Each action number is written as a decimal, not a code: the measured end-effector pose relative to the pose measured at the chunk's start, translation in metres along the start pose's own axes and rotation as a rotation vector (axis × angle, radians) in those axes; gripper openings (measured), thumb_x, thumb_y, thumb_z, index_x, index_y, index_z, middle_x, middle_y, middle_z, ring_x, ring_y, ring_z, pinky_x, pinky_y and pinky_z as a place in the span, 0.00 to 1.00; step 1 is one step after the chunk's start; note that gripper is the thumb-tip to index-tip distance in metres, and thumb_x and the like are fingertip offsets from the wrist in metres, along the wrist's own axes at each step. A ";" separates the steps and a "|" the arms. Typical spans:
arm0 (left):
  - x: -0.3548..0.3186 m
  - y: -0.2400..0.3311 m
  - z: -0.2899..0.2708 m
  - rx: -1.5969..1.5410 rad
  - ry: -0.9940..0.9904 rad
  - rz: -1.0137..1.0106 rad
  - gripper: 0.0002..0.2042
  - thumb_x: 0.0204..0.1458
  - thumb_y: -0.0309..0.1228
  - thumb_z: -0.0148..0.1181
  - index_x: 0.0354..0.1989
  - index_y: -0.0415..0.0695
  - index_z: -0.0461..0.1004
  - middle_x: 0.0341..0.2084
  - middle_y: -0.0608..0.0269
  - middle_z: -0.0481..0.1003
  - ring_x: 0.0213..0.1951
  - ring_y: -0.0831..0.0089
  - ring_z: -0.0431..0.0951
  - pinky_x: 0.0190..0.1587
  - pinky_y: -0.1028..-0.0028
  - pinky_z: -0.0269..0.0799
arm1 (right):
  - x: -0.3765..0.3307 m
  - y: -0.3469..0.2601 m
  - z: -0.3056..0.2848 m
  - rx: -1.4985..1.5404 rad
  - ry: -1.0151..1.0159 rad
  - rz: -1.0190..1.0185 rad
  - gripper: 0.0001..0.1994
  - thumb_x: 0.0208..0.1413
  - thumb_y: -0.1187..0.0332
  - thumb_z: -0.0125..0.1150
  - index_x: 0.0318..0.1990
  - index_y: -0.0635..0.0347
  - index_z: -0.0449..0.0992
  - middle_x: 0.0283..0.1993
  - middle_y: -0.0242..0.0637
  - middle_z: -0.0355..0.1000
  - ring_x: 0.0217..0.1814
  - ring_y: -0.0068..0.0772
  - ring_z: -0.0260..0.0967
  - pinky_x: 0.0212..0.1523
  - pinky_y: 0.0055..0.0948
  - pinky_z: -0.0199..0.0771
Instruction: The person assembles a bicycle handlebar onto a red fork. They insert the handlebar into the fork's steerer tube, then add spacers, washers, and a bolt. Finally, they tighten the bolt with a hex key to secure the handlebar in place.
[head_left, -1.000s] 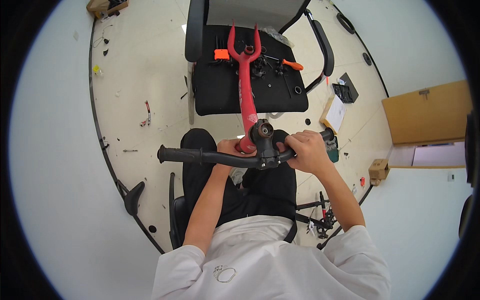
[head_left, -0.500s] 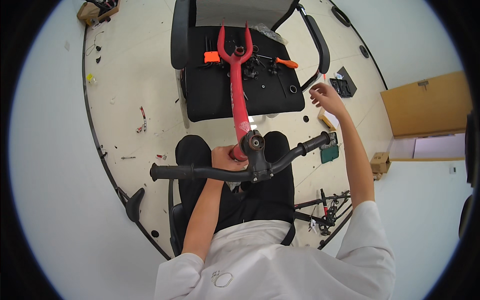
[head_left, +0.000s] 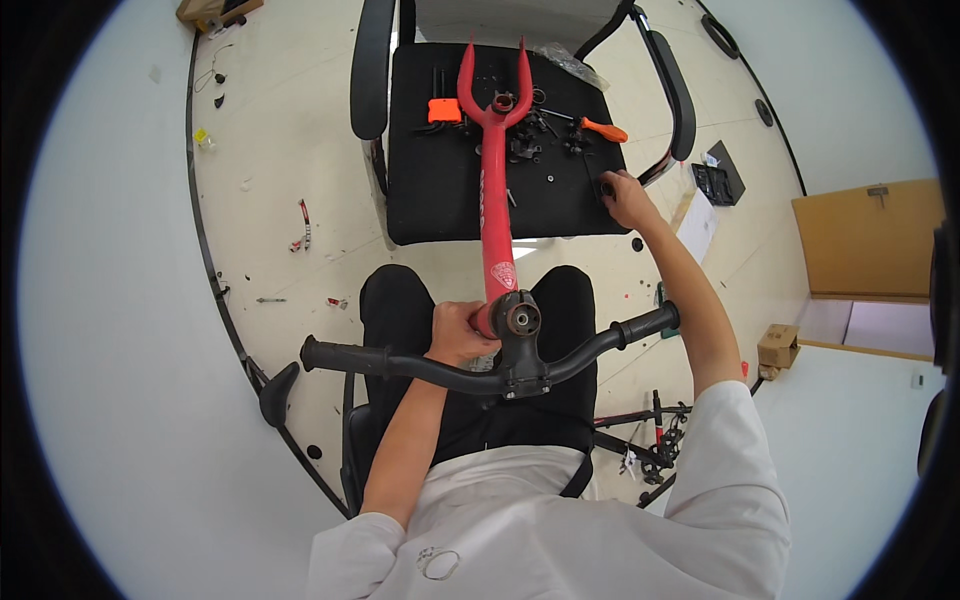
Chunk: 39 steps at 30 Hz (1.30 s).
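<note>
A red bicycle fork [head_left: 492, 190] lies lengthwise from my lap to a black chair seat [head_left: 430, 190] ahead, its prongs resting on the seat. Black handlebars [head_left: 420, 365] with a stem sit across its near end, above my knees. My left hand [head_left: 462, 330] grips the red tube just below the stem. My right hand [head_left: 625, 198] reaches out to the seat's right edge, fingers closed on a small dark part; what it is I cannot tell. An orange-handled screwdriver [head_left: 603, 130], an orange block [head_left: 443, 110] and several small black parts lie on the seat.
I sit on a chair over a pale floor. A black tool tray [head_left: 718, 182] and papers lie right of the seat, a brown cardboard box [head_left: 868, 240] farther right. More bicycle parts [head_left: 640, 440] lie by my right side, and small bits dot the floor at left.
My right hand left the handlebar stem and reached forward to the chair seat's right edge. The handlebars have tilted, right end higher. My left hand stays on the red tube.
</note>
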<state>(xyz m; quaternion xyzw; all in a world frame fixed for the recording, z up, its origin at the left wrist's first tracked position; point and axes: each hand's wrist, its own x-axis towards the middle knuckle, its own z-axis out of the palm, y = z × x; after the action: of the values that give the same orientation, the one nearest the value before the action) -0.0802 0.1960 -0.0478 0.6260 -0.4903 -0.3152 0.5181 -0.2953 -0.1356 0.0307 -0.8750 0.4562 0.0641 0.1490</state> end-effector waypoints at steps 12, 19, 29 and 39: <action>0.004 0.019 -0.008 0.070 -0.018 0.040 0.20 0.27 0.44 0.78 0.21 0.40 0.80 0.12 0.54 0.73 0.18 0.55 0.77 0.25 0.66 0.73 | -0.113 -0.132 -0.116 0.631 0.092 -0.178 0.19 0.48 0.77 0.68 0.51 0.64 0.78 0.43 0.40 0.76 0.36 0.28 0.78 0.41 0.24 0.79; 0.005 0.020 -0.011 0.083 0.016 0.027 0.17 0.31 0.39 0.74 0.21 0.39 0.77 0.12 0.51 0.70 0.18 0.52 0.75 0.24 0.65 0.70 | -0.172 -0.234 -0.159 0.535 -0.068 -0.513 0.18 0.45 0.81 0.66 0.47 0.64 0.79 0.43 0.36 0.74 0.36 0.27 0.77 0.41 0.26 0.81; 0.002 0.010 -0.010 0.144 -0.009 -0.035 0.27 0.32 0.56 0.73 0.21 0.41 0.78 0.12 0.54 0.72 0.19 0.56 0.77 0.29 0.65 0.73 | -0.167 -0.271 -0.147 0.283 -0.231 -0.489 0.18 0.43 0.80 0.68 0.46 0.62 0.81 0.43 0.36 0.74 0.34 0.27 0.75 0.39 0.25 0.77; 0.003 0.011 -0.010 0.194 -0.104 -0.114 0.33 0.35 0.67 0.67 0.16 0.43 0.75 0.16 0.53 0.76 0.26 0.53 0.81 0.36 0.62 0.76 | -0.170 -0.281 -0.142 0.233 -0.177 -0.429 0.18 0.42 0.79 0.72 0.45 0.63 0.80 0.38 0.36 0.72 0.34 0.28 0.75 0.38 0.27 0.76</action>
<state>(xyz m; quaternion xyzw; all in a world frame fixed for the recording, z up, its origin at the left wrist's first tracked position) -0.0729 0.1966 -0.0341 0.6830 -0.5081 -0.3272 0.4102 -0.1672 0.1034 0.2641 -0.9196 0.2498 0.0546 0.2982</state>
